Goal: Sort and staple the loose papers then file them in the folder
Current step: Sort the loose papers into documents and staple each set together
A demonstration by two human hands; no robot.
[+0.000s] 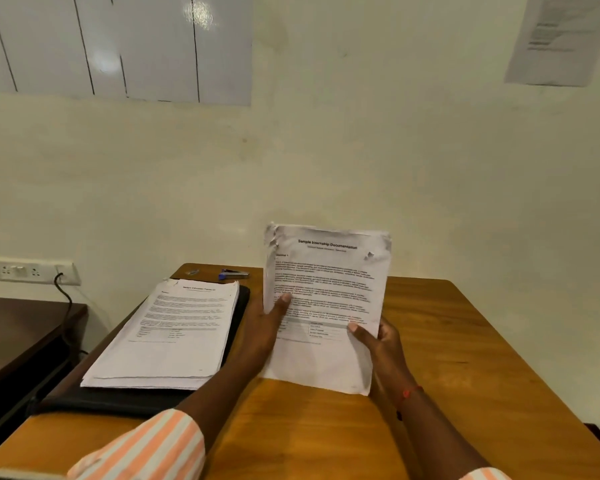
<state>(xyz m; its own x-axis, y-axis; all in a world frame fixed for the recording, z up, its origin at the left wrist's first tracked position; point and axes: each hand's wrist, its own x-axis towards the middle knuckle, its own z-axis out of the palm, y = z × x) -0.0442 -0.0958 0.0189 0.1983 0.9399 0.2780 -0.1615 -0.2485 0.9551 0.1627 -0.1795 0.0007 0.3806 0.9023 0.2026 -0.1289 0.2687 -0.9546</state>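
Both hands, left hand [269, 323] and right hand [378, 344], pinch a crumpled sheaf of papers [323, 306] headed "Sample Internship Documentation", upright on the wooden table [465, 358].

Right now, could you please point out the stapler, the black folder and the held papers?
stapler [234, 274], head view, on its blue body.
black folder [118, 400], head view, near edge.
held papers [326, 282], head view, printed middle.

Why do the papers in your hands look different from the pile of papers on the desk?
The held white printed papers stand upright on the wooden desk, gripped by the left hand and right hand; the thick white paper stack lies flat on a black folder. The held papers have torn, crumpled top corners; the stack's top sheet looks smoother. The held bunch looks thinner. Both show printed text with a small table.
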